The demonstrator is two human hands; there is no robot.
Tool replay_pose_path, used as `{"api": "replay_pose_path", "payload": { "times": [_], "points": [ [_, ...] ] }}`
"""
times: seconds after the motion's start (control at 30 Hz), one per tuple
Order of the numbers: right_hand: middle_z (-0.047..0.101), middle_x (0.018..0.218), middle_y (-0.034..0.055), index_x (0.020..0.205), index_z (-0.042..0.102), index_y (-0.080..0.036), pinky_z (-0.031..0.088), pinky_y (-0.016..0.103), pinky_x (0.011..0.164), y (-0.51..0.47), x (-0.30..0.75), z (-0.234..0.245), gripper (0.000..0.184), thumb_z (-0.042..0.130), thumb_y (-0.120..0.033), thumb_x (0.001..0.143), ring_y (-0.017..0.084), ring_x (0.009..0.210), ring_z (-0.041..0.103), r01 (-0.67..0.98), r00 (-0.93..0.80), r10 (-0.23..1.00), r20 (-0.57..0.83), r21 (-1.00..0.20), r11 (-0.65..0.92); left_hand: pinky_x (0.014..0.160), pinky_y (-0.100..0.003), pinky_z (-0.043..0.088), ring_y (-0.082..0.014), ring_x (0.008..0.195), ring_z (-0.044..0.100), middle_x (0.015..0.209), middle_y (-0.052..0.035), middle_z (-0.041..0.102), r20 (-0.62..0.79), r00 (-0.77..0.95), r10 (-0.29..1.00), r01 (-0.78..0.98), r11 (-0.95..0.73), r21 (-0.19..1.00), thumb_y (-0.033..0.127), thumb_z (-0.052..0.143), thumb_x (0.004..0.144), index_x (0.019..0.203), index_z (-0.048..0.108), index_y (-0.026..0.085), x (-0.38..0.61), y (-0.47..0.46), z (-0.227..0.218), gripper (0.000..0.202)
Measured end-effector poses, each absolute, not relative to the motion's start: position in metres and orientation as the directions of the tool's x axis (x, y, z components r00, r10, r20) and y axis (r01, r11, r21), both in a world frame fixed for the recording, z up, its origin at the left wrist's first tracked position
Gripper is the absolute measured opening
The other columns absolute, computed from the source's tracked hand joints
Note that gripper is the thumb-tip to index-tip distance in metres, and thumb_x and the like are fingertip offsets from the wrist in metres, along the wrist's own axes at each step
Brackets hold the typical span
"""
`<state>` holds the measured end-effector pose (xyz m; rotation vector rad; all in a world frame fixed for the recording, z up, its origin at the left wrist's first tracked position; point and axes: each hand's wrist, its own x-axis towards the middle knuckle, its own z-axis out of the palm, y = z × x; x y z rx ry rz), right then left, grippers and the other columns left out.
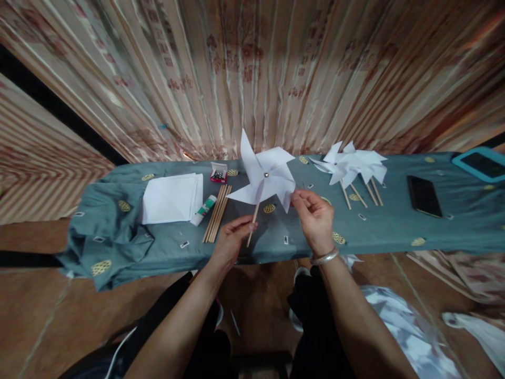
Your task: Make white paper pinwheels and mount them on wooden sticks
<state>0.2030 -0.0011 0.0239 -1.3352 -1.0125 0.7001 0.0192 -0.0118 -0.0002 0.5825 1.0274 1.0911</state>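
A white paper pinwheel (265,175) on a thin wooden stick is held up over a low bench covered in blue-grey cloth (394,226). My left hand (232,239) pinches the stick near its lower end. My right hand (314,217), with a silver bangle at the wrist, pinches the tip of the pinwheel's lower right blade. A metal pin shows at the pinwheel's centre.
On the cloth lie a stack of white paper squares (171,198), a glue stick (204,209), a bundle of wooden sticks (217,212), a small red box of pins (218,172), several finished pinwheels (352,167), a black phone (424,196) and a blue-cased tablet (481,163). A striped curtain hangs behind.
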Motion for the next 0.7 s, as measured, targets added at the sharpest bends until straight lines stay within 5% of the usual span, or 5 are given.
{"api": "replay_pose_path", "payload": {
  "times": [0.7],
  "points": [
    [0.066,0.059,-0.0003,0.070,0.066,-0.020,0.047,0.026,0.057,-0.007,0.176,0.027,0.031,0.070,-0.050,0.074,0.015,0.058,0.060,0.053,0.342,0.932,0.119,-0.993,0.107,0.083,-0.029,0.048,-0.0145,0.071,0.067,0.073,-0.0029,0.075,-0.375,0.093,0.922,-0.441,0.376,0.815,0.030,0.091,0.045,0.077,0.077,0.018,0.019,-0.011,0.000,0.037]
  ]
}}
